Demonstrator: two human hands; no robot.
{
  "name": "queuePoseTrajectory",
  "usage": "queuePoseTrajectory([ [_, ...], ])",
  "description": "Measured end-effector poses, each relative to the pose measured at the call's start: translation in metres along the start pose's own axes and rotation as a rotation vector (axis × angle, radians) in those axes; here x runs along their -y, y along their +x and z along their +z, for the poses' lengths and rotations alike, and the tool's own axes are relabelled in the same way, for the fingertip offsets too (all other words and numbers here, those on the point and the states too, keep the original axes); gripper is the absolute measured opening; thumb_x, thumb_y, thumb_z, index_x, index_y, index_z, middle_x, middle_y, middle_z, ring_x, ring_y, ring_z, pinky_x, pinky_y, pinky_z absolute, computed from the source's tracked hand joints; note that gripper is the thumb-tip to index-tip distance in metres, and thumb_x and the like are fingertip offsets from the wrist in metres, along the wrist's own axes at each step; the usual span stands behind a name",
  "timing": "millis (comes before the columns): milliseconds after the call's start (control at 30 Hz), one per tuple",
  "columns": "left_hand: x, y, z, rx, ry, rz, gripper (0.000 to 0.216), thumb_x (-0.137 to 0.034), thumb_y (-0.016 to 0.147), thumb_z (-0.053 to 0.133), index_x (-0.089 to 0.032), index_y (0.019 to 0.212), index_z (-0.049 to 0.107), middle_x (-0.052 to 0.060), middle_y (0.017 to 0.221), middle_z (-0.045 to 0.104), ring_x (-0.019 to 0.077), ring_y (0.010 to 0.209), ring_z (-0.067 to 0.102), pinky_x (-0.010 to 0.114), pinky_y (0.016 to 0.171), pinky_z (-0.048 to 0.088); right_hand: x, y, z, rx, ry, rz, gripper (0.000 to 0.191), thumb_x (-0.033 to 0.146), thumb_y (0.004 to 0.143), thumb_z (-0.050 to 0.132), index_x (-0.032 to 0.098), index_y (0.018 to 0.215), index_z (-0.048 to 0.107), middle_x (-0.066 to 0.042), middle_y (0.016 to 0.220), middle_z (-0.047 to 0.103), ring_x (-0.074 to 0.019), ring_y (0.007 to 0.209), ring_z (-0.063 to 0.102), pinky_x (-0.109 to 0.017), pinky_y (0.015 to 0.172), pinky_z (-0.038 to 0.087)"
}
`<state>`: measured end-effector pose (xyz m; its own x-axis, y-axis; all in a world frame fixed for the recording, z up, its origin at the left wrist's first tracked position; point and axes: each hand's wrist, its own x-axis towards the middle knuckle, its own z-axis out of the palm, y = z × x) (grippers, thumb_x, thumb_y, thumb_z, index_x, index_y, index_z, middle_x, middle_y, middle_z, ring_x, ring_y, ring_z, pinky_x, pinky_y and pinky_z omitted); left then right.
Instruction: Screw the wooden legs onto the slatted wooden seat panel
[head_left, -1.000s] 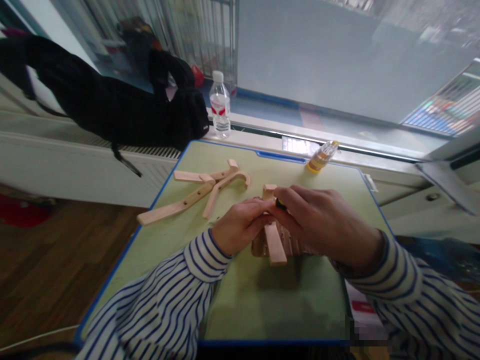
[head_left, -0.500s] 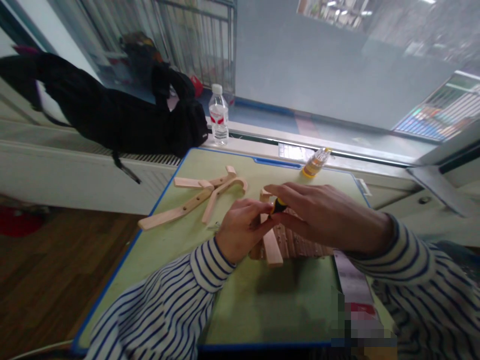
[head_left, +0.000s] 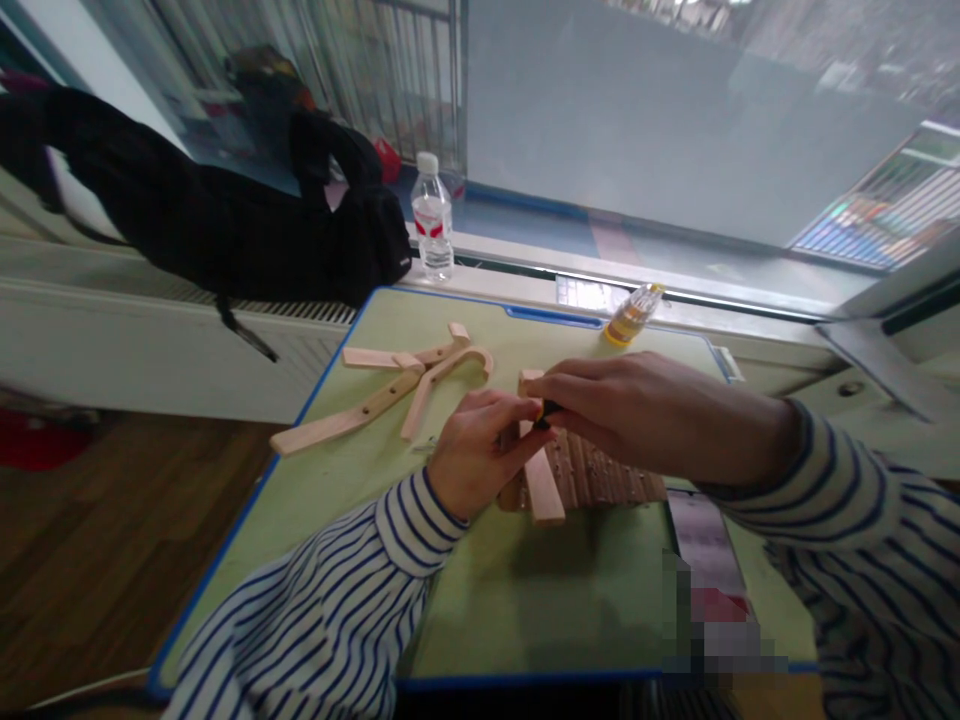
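The right hand [head_left: 645,412] grips a dark tool [head_left: 550,409] (perhaps a screwdriver) over wood [head_left: 545,490]

Brown wooden floor [head_left: 150,540], white radiator [head_left: 150,345], wide window [head_left: 660,140]

Indoors by a large window [head_left: 637,130], white radiator [head_left: 135,350], wooden floor [head_left: 112,540], blue-edged table [head_left: 315,480], whether home or office unclear

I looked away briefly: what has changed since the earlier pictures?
The right hand has swung its wrist rightward and away from the person, uncovering more of the brown slatted block. It still grips the black-and-yellow tool. The loose wooden pieces, clear bottle and yellow-tipped bottle stayed put.
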<state>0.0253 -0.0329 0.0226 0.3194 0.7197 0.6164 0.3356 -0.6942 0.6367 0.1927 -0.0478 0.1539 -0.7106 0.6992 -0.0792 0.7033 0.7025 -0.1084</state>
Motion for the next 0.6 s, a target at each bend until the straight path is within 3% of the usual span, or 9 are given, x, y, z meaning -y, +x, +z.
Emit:
queuePoseTrajectory([
  [600, 0.0013, -0.0013, -0.0028, 0.082, -0.077, -0.017, 0.017, -0.030, 0.077, 0.063, -0.017, 0.089, 0.064, 0.005, 0.086, 0.067, 0.0158, 0.083, 0.060, 0.031, 0.079, 0.047, 0.0085, -0.0015, 0.0032, -0.005, -0.101, 0.056, 0.022, 0.024, 0.090, 0.040, 0.016, 0.105, 0.055, -0.003, 0.085, 0.060, -0.0112, 0.070, 0.051, -0.026, 0.058, 0.029],
])
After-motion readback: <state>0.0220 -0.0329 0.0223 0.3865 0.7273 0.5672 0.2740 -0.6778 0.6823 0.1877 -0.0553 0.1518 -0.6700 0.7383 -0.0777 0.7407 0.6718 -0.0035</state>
